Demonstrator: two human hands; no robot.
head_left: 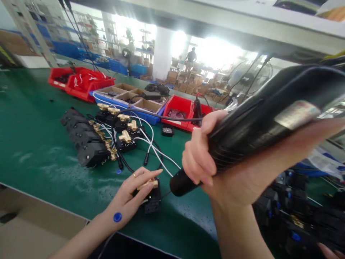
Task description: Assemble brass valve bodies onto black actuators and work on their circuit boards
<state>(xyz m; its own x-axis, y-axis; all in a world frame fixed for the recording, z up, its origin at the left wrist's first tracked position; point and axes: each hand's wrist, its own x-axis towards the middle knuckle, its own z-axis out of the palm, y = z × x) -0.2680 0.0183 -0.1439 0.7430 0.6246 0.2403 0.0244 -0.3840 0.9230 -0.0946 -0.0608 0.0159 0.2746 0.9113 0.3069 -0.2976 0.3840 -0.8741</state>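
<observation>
My right hand [205,158] is wrapped round a thick black electric screwdriver [242,126], tilted down to the left. Its thin bit reaches the side of a small black valve unit [153,203] near the table's front edge; whether the tip sits in a screw I cannot tell. My left hand [134,192] presses on that unit, fingers and thumb about its brass fitting [153,184]. A round blue piece [117,217] shows at my left wrist. Beyond lie several similar units with brass tees [125,136] and white cables [153,144], beside a row of black housings [83,138].
Red bins [81,84] and a blue divided tray [151,117] line the back of the green table [35,144]. Another red bin [178,108] stands right of the tray. Black units [291,216] crowd the right side. Part of another hand [327,251] shows at bottom right.
</observation>
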